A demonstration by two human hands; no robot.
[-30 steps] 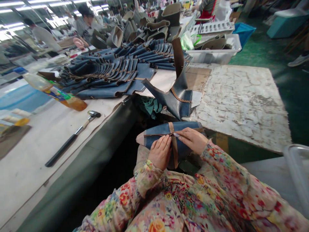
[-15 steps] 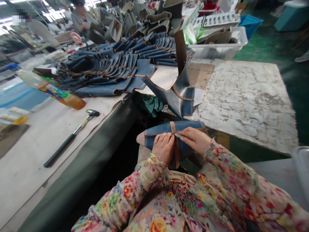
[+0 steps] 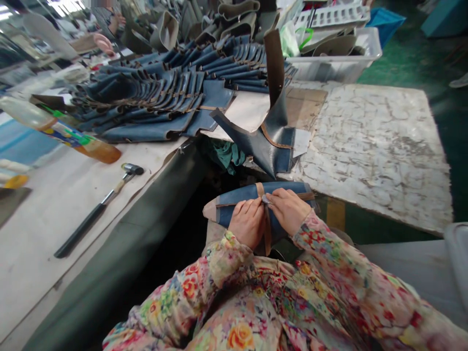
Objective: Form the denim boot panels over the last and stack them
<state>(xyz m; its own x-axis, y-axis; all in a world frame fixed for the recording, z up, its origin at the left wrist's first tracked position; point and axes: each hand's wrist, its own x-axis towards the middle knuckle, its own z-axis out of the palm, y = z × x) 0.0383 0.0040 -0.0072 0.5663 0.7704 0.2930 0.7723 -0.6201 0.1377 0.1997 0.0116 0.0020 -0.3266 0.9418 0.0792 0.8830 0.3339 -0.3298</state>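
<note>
1. Blue leather boot piece [image 3: 241,196] is held across the lap [image 3: 215,239], beside the edge of the table [image 3: 54,219], with its pointed end toward 9 o'clock.
2. The left hand [image 3: 247,224] and right hand [image 3: 288,210] are placed on the piece from about 7 and 5 o'clock. Their fingers [image 3: 254,208] are clamped on the leather and are brought close together on either side of a tan leather strip [image 3: 268,235] that crosses it.
3. A small pale sliver [image 3: 265,199] is seen between the two hands; what it is cannot be told.
4. The piece is judged to be light, fairly stiff yet bendable, and slightly slippery on its smooth face. It is not thought fragile, but the strip could be shifted easily. Hold is judged best taken flat on the broad blue panels, on both sides of the strip.
5. A second boot piece [image 3: 274,141] is propped up at 12 o'clock, and a stack of blue leather pieces [image 3: 146,100] is laid out at 11 o'clock. A hammer [image 3: 98,209] is left on the table at 9 o'clock, and a plastic bottle [image 3: 69,135] lies at 10 o'clock. A white plastic crate [image 3: 336,63] is placed at 1 o'clock, and a worn board [image 3: 373,156] at 2 o'clock.
</note>
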